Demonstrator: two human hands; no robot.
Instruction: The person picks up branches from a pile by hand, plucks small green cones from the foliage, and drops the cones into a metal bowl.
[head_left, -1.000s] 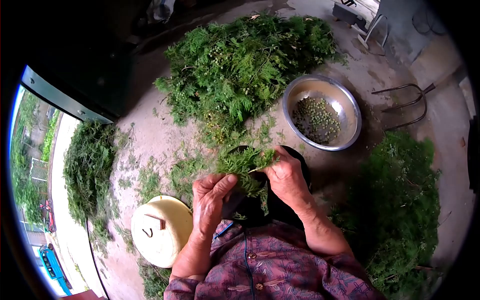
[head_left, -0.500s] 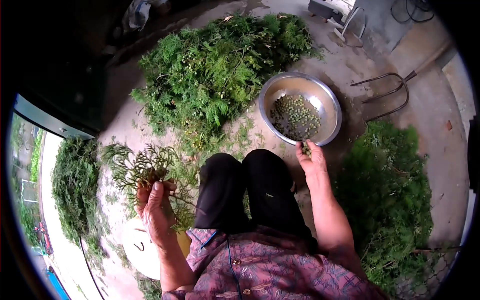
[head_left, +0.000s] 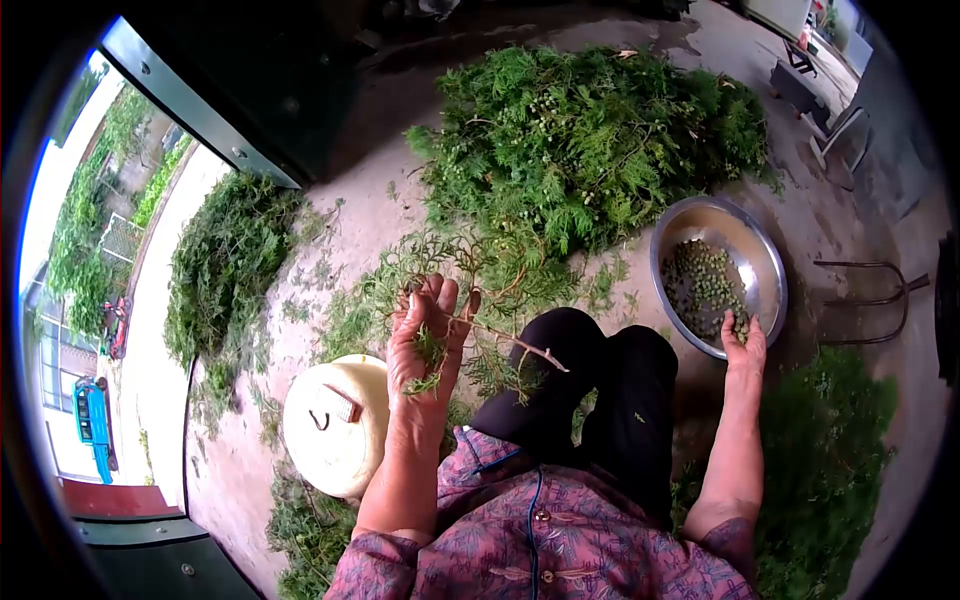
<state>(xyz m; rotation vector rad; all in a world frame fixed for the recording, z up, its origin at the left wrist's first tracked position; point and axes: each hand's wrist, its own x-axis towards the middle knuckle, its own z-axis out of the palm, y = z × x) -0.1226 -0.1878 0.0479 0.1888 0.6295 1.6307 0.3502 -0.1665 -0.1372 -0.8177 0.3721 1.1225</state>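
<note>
My left hand [head_left: 430, 330] is closed round a leafy green sprig [head_left: 500, 270], whose bare stem points right over my knees. At the near rim of a steel bowl [head_left: 770, 262], my right hand [head_left: 743, 345] pinches a few small green berries [head_left: 740, 326]. More round green berries [head_left: 703, 280] lie on the bottom of the bowl. Behind it to the left spreads a large heap of green branches [head_left: 590, 150] with berries on some twigs.
A pale round container [head_left: 335, 440] with a small reddish item on top stands left of my knees. Cut greenery lies in piles at the left [head_left: 225, 265] and right [head_left: 820, 470]. A metal fork [head_left: 900, 300] lies right of the bowl, and a doorway opens at the left.
The view has turned left, so the floor objects appear farther right. My left hand has turned with the sprig, whose stem now shows. My right hand has moved in over the bowl's rim with the berries.
</note>
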